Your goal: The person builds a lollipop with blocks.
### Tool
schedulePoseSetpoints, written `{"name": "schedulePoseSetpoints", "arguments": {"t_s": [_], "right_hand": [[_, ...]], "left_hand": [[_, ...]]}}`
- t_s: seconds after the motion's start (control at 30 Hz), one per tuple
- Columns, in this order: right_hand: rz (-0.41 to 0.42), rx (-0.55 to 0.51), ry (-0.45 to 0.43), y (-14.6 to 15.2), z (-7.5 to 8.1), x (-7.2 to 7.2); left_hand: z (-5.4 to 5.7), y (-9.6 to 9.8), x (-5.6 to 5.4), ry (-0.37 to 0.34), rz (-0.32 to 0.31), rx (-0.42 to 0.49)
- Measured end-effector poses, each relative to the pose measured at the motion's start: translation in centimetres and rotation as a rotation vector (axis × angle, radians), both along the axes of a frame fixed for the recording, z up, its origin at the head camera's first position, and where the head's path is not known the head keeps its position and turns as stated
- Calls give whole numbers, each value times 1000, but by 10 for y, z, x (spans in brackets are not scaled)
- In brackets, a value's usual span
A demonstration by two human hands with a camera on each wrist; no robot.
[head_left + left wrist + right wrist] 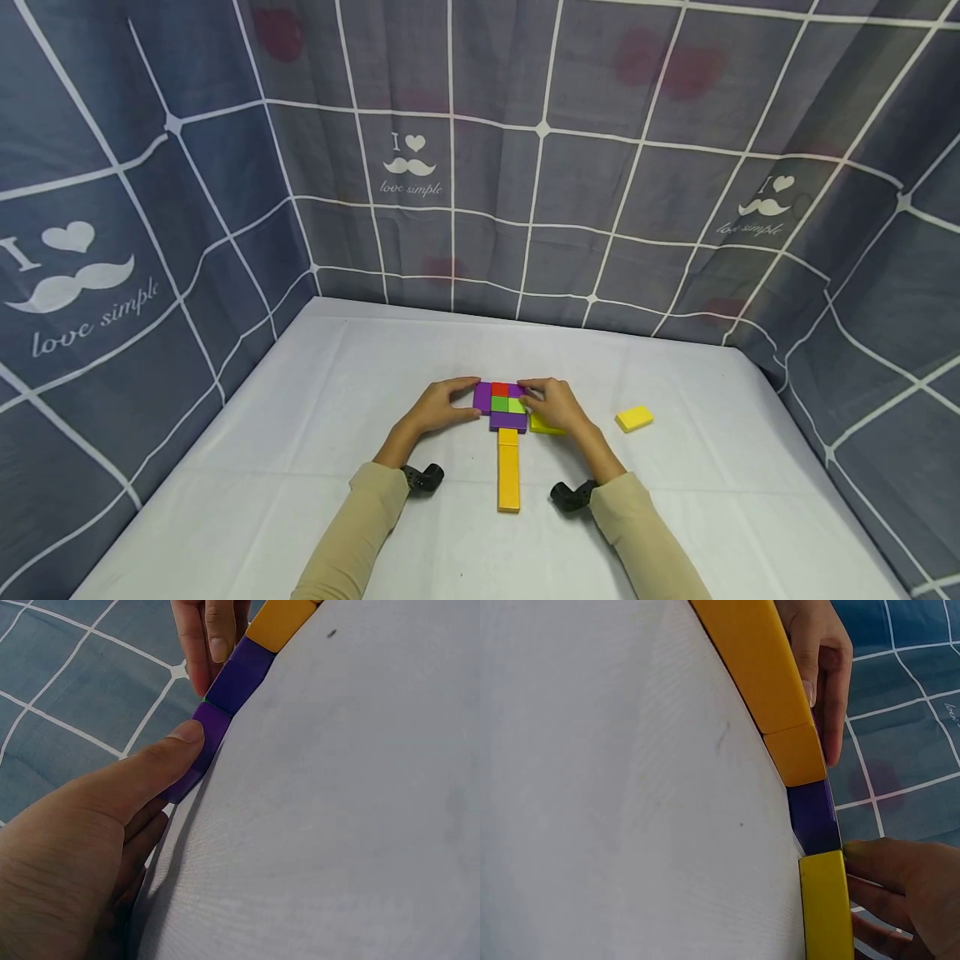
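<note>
Flat coloured blocks lie joined in a pattern on the white table. My left hand (437,407) holds the left purple block (482,398) between thumb and fingers; in the left wrist view the thumb lies against its near side. Over on the right, my right hand (561,406) holds the right purple block (515,389), which its fingers largely cover. Between the hands sit a red block (499,389), a green block (499,404) and a light green block (516,406). A purple block (508,422) lies crosswise below them. Partly under the right hand is a yellow block (546,426).
Two orange blocks, a short one (507,437) and a long one (508,477), run end to end toward me. Another yellow block (634,418) lies apart on the right of the white table (360,358). A grey-blue gridded curtain (487,167) closes off the back and sides.
</note>
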State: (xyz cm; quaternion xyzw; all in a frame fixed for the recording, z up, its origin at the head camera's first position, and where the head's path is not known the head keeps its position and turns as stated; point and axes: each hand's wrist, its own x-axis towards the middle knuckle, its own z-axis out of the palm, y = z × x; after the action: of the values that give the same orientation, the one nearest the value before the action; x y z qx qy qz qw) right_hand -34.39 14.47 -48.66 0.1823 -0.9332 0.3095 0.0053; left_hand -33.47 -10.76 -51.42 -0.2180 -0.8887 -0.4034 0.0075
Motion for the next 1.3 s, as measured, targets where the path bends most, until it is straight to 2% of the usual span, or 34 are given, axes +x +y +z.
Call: {"name": "schedulePoseSetpoints", "arguments": {"t_s": [0.33, 0.73, 1.03, 1.3], "right_hand": [[40, -32, 19, 2, 1, 2], [38, -105, 47, 20, -5, 9], [103, -92, 28, 17, -8, 6], [99, -81, 62, 15, -8, 6]], "left_hand": [[1, 0, 1, 0, -2, 6], [0, 1, 0, 6, -10, 10], [1, 1, 2, -12, -3, 10], [1, 1, 1, -6, 9, -3]]}}
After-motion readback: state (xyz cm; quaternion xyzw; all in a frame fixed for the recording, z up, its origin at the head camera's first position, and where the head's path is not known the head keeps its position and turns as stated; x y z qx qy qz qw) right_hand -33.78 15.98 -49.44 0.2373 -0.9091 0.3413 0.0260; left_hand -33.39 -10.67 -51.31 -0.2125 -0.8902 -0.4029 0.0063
